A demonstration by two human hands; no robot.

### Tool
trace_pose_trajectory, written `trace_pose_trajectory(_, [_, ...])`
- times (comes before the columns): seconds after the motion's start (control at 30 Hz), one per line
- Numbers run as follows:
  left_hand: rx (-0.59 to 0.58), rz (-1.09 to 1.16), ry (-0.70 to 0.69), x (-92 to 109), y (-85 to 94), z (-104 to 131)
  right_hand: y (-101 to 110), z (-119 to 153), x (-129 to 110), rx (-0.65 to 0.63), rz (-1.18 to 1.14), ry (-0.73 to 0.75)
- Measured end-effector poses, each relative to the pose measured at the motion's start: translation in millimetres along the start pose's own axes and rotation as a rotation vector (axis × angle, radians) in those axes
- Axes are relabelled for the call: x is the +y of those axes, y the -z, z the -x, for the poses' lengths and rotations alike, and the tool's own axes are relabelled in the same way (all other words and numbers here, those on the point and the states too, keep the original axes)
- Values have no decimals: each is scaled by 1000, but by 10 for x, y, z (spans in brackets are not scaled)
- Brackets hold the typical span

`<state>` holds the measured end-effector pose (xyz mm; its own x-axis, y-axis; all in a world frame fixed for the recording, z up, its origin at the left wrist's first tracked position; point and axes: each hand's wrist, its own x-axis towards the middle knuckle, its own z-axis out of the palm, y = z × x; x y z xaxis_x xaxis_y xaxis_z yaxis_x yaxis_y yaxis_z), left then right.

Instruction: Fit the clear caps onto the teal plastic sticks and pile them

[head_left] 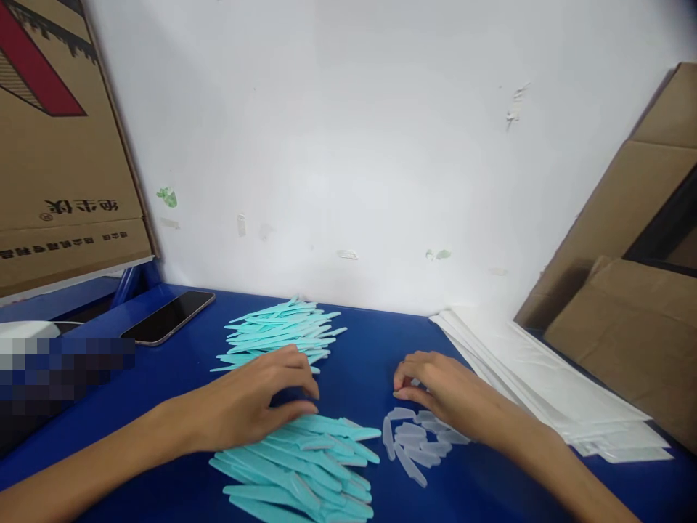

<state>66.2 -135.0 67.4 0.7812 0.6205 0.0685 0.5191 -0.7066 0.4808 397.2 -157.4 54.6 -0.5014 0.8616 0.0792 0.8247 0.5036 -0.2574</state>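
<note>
My left hand (266,396) hovers at the upper edge of the near pile of turquoise eyebrow razors (310,468). Its thumb and fingers are curved and apart, and nothing shows between them. A second pile of turquoise razors (280,330) lies behind that hand, farther back on the table. To the right is a small heap of translucent plastic blade caps (411,436). Just above this heap, my right hand (430,385) has its fingers curled toward the thumb. A pale translucent bit, seemingly a cap, shows inside the curl, mostly hidden by the fingers.
White flat sleeves (544,385) lie stacked on the right of the blue table (370,349). A phone (170,318) rests at the back left. Cardboard boxes stand on the left (70,160) and right (626,341). A white wall (348,145) closes off the back.
</note>
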Motion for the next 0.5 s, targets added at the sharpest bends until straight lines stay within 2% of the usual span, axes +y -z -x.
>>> trace_pose_trajectory(0.1, [-87,114,84,102,-30,30,-32,-9,4,17,1,21])
trace_pose_trajectory(0.23, [-140,183,174,117,-39,1,-64,-28,-5,40,17,59])
trace_pose_trajectory(0.5, [-95,226,155,44,-68,-46,-27,-5,-35,168,117,42])
